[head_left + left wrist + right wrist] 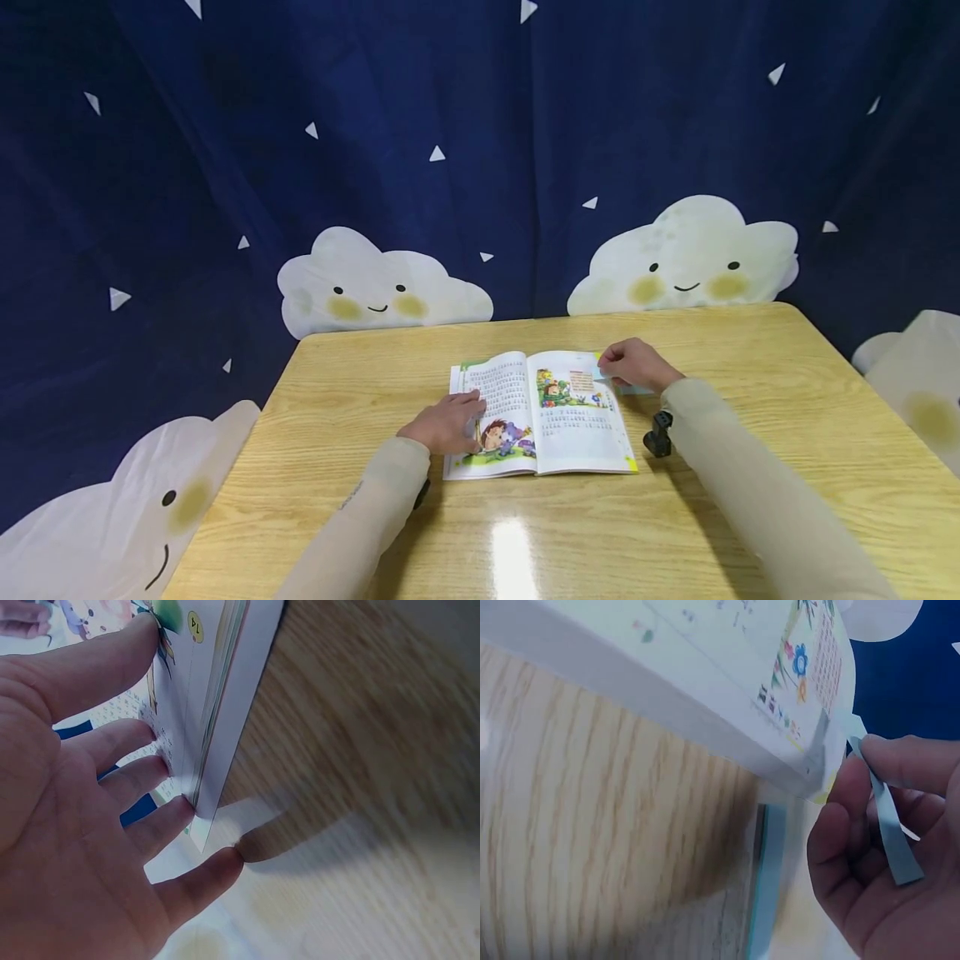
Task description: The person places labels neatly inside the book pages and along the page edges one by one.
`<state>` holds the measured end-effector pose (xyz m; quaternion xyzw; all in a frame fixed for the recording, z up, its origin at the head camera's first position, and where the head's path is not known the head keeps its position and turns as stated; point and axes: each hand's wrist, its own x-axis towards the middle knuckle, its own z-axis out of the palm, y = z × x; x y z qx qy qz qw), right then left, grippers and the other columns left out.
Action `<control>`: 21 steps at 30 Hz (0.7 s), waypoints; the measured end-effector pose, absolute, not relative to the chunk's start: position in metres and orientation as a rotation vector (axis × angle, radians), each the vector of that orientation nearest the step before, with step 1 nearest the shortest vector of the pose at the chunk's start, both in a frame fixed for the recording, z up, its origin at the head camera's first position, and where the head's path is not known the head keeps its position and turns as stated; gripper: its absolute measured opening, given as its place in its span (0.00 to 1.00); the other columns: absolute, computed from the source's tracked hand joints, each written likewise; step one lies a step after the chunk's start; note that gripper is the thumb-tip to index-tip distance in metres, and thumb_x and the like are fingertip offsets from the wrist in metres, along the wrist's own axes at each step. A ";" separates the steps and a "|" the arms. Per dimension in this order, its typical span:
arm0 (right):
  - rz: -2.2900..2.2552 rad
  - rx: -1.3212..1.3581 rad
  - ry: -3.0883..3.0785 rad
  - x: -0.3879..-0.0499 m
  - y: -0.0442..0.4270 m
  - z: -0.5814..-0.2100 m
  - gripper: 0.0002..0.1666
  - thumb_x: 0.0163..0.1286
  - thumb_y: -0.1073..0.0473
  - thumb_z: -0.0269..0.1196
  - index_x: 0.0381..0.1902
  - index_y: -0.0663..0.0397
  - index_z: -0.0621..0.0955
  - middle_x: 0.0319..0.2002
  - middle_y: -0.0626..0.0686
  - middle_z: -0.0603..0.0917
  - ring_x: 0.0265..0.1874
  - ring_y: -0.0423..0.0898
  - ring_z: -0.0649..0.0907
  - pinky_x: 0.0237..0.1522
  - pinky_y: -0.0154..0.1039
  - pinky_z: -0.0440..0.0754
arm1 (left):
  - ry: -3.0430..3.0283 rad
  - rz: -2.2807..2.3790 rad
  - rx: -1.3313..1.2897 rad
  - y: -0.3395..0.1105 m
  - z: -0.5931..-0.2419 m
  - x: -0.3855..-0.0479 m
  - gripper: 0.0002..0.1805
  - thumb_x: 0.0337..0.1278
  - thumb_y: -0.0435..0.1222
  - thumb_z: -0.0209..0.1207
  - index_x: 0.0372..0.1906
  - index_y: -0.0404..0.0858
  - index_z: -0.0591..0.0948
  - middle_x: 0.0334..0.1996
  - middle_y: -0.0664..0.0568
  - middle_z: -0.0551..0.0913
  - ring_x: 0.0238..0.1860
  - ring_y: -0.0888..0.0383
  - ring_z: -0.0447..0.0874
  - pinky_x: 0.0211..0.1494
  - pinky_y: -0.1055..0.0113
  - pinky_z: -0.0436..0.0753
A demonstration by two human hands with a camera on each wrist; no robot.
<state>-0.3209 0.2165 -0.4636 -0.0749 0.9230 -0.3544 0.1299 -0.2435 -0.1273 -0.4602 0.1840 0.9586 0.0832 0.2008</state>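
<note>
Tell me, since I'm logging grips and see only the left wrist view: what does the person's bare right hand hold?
Observer: The bare right hand pinches a narrow, pale-blue, paper-like strip.
Operator: Does anything lie beside the open, illustrated paper book, near that hand?
Observer: Yes, a flat, straight-edged, pale-blue piece lies on the light wood-grain table, off the book's right edge.
</note>
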 end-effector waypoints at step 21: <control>-0.960 -0.184 2.680 -0.326 0.204 -0.470 0.09 0.70 0.59 0.59 0.38 0.59 0.83 0.22 0.47 0.77 0.26 0.43 0.76 0.31 0.34 0.71 | 2.691 0.229 0.519 -0.128 -0.461 -0.243 0.40 0.61 0.47 0.65 0.76 0.49 0.64 0.80 0.56 0.54 0.80 0.47 0.53 0.74 0.35 0.62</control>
